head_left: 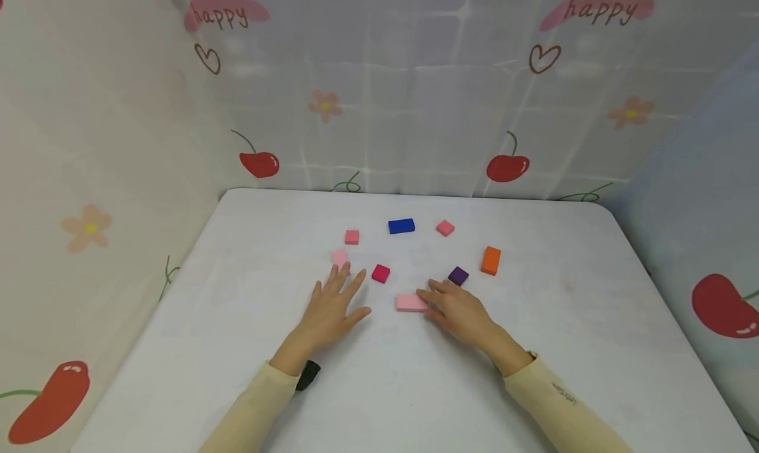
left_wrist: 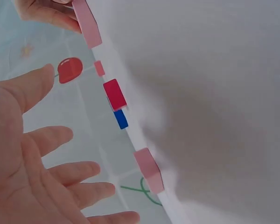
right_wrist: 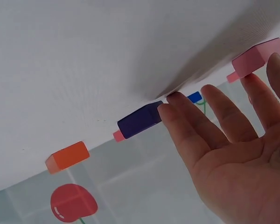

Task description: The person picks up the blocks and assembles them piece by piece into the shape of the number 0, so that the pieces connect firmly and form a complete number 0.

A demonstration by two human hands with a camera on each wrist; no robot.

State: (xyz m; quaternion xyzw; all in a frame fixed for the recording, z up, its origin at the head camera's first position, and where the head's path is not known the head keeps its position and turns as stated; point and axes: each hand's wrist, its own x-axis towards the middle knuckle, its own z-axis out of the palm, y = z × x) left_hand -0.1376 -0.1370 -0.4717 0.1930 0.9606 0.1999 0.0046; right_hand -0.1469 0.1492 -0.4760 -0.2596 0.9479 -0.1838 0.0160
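My right hand [head_left: 459, 313] pinches the right end of a light pink block [head_left: 409, 303] between thumb and index finger. Its other fingers spread toward a dark purple block [head_left: 458, 276], with fingertips right at that block in the right wrist view. Fingers spread and holding nothing, my left hand [head_left: 328, 313] hovers over the white table. Its fingertips partly cover a pale pink block [head_left: 340, 257] in the head view. Between the two hands, slightly farther off, lies a crimson block [head_left: 381, 273].
Farther back on the table [head_left: 237, 308] lie a small pink block [head_left: 352, 237], a blue block [head_left: 401, 226] and another pink block [head_left: 445, 228]. An orange block [head_left: 490, 261] is at the right. Patterned curtains [head_left: 409, 97] stand around the table's back and sides.
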